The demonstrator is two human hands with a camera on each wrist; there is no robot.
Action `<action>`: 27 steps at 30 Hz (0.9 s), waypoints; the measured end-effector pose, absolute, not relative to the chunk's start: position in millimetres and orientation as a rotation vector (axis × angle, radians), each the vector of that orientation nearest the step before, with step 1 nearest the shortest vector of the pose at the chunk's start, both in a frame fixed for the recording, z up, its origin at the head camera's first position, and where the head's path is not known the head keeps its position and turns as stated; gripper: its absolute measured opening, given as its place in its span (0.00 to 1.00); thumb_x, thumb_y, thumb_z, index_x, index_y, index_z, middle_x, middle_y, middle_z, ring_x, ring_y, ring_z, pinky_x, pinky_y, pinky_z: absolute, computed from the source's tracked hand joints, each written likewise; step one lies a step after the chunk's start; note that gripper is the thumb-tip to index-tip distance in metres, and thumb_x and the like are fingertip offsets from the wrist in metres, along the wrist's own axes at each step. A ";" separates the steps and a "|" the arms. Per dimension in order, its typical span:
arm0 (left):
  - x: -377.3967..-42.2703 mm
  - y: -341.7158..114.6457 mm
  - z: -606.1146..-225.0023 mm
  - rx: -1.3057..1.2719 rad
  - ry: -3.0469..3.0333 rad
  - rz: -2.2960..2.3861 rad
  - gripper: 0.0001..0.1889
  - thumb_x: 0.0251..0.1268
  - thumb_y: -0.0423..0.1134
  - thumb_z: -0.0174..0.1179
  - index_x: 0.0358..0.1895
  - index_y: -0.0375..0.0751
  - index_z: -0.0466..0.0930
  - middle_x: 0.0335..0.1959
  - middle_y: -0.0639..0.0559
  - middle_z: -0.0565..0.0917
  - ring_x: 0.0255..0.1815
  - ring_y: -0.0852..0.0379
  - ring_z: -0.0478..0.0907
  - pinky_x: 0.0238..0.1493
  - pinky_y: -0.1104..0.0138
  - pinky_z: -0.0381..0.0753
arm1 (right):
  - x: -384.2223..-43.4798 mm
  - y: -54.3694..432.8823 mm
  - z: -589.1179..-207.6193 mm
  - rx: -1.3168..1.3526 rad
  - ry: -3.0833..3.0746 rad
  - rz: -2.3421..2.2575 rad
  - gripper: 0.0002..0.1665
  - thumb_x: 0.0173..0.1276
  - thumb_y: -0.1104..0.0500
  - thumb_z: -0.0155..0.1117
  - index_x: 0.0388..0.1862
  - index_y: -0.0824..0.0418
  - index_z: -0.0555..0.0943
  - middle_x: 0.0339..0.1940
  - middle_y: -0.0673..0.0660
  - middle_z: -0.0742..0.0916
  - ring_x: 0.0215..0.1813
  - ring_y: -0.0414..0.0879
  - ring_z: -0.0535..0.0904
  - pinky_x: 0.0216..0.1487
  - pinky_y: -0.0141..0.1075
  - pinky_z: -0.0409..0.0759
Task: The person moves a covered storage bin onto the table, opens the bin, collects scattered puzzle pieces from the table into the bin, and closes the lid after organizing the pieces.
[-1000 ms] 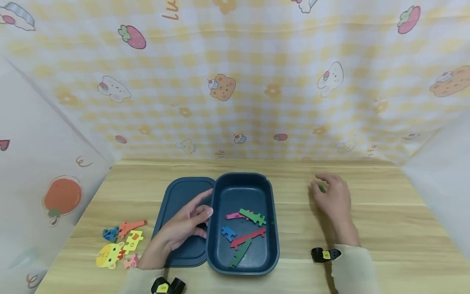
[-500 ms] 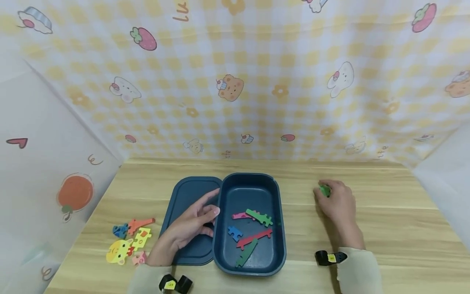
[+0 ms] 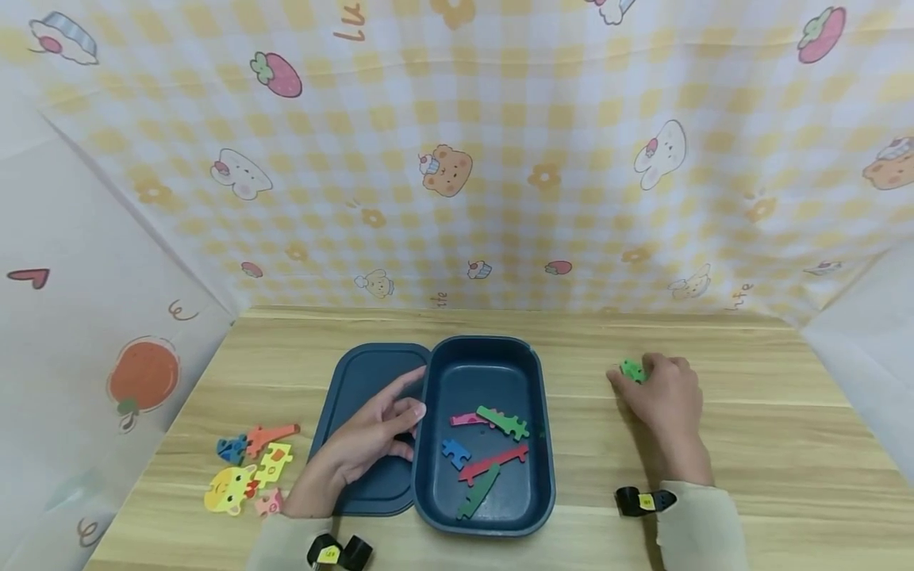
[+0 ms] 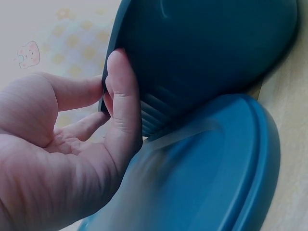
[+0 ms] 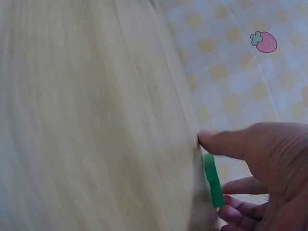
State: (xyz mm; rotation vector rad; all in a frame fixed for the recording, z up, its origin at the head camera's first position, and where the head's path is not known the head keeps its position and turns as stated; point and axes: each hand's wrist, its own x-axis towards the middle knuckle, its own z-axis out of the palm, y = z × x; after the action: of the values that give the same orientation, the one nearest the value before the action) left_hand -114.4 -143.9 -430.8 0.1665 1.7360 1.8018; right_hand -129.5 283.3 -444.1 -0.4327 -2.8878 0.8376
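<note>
A dark blue box (image 3: 485, 523) stands on the table with several puzzle pieces in it, among them a red piece (image 3: 493, 462) and a light green one (image 3: 503, 423). My left hand (image 3: 371, 436) rests its fingertips against the box's left rim, above the dark blue lid (image 3: 364, 365). In the left wrist view, the fingers touch the outer side of the box wall (image 4: 192, 48). On the right, a green puzzle piece (image 3: 632, 369) lies on the table between the thumb and fingers of my right hand (image 3: 667, 396). The right wrist view shows the thumb apart from this piece (image 5: 214, 180).
At the left of the wooden table (image 3: 571, 547) lie a yellow animal-head piece (image 3: 230, 490), a yellow square piece (image 3: 274, 463), an orange piece (image 3: 271, 438), a blue piece (image 3: 232, 450) and a pink piece (image 3: 269, 503). A checked cloth (image 3: 500, 214) hangs behind the table.
My right hand has come down and drawn slightly right, its fingers loosening, so more of the green puzzle piece shows on the table. The left hand stays at the box, and the view has shifted slightly.
</note>
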 end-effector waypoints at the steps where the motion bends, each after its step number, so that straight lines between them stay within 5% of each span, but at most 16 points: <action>1: -114.2 -144.2 -430.7 0.166 1.734 1.803 0.39 0.84 0.43 0.56 0.88 0.51 0.45 0.48 0.52 0.80 0.40 0.58 0.82 0.38 0.67 0.88 | -128.6 284.0 -443.2 -0.445 -2.911 0.818 0.41 0.71 0.43 0.71 0.64 0.78 0.77 0.61 0.82 0.79 0.61 0.74 0.75 0.52 0.62 0.78; 7: -113.4 -145.6 -430.9 0.170 1.728 1.810 0.39 0.84 0.43 0.56 0.88 0.51 0.44 0.47 0.54 0.80 0.39 0.59 0.82 0.37 0.68 0.88 | -126.5 286.5 -439.2 -0.484 -2.950 0.848 0.38 0.72 0.45 0.70 0.65 0.75 0.79 0.57 0.78 0.83 0.52 0.66 0.81 0.38 0.46 0.78; 13: -112.8 -146.2 -430.6 0.178 1.723 1.815 0.39 0.84 0.42 0.56 0.88 0.50 0.44 0.47 0.53 0.80 0.39 0.60 0.82 0.37 0.68 0.88 | -127.8 286.0 -437.2 -0.445 -2.928 0.907 0.32 0.73 0.51 0.69 0.62 0.76 0.80 0.58 0.78 0.85 0.54 0.70 0.84 0.50 0.58 0.83; 27: -115.1 -145.0 -432.1 0.189 1.746 1.803 0.39 0.84 0.43 0.56 0.88 0.50 0.44 0.47 0.52 0.81 0.40 0.58 0.82 0.38 0.67 0.89 | -130.0 278.3 -435.4 -0.391 -2.765 0.962 0.28 0.73 0.57 0.68 0.63 0.77 0.80 0.56 0.78 0.83 0.56 0.70 0.81 0.54 0.61 0.80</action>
State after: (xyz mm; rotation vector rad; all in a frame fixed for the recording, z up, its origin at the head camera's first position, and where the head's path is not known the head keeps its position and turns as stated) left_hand -115.1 -145.0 -432.1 0.1891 1.7461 1.8034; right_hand -130.0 278.3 -435.4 -0.3914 -2.7648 0.9616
